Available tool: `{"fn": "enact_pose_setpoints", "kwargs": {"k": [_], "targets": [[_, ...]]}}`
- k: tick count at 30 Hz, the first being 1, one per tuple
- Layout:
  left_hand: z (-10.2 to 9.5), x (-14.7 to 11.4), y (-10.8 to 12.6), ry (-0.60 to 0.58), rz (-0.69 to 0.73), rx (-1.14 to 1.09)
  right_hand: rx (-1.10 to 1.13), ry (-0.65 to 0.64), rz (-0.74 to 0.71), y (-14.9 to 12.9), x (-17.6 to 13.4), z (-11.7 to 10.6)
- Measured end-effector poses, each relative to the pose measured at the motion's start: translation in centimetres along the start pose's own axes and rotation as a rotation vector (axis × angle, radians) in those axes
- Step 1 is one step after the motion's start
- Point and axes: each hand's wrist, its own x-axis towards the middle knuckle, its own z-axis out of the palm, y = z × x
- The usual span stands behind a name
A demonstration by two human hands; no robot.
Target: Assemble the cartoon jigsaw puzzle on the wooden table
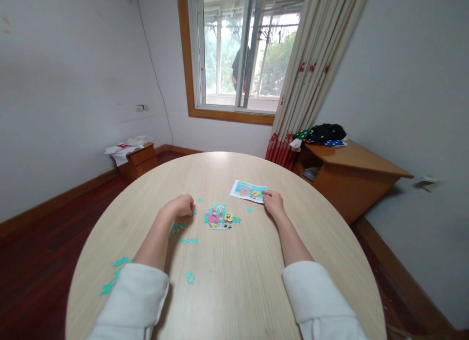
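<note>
My left hand (pixel 183 206) is closed, fingertips down at the table, with a small teal jigsaw piece (pixel 194 212) at them. To its right lies a partly joined jigsaw puzzle (pixel 220 217) with a pink starfish and a yellow square cartoon figure. My right hand (pixel 273 202) pinches the right edge of a printed reference picture (pixel 249 190) showing similar figures on teal. One loose piece (pixel 249 209) lies just below that picture, and another piece (pixel 200 200) sits beyond my left fingers.
The round wooden table (pixel 234 301) carries more teal pieces: a cluster (pixel 178 228) by my left wrist, a short row (pixel 189 240), a pair (pixel 189 276) nearer me and a group (pixel 116 274) partly behind my left sleeve. A wooden desk (pixel 351 159) with cloths stands right.
</note>
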Motion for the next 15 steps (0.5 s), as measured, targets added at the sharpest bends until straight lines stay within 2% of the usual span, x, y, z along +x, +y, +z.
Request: {"fn": "enact_pose_setpoints", "kwargs": {"k": [4,7,9,11,13,15], "targets": [[-0.2,-0.2,0.1,0.048,0.031,-0.053,-0.009,-0.010,0.008,0.0,0.0,0.0],[-1.1,-0.6,0.7,0.171,0.081,-0.162,-0.008,-0.005,0.009,0.0,-0.1,0.0],[-2.1,-1.1,1.5,0.322,0.127,-0.392,-0.005,0.002,0.001,0.0,-0.1,0.0],[-3.2,-1.9,2.6,0.493,0.170,-0.744,-0.004,0.004,-0.003,0.0,-0.1,0.0],[-4.2,-2.9,3.8,0.628,0.260,-1.077,-0.006,0.000,0.000,0.1,-0.1,0.0],[-5.0,-4.0,4.8,0.747,0.343,-1.316,-0.016,-0.007,0.005,0.1,0.0,0.0]]}}
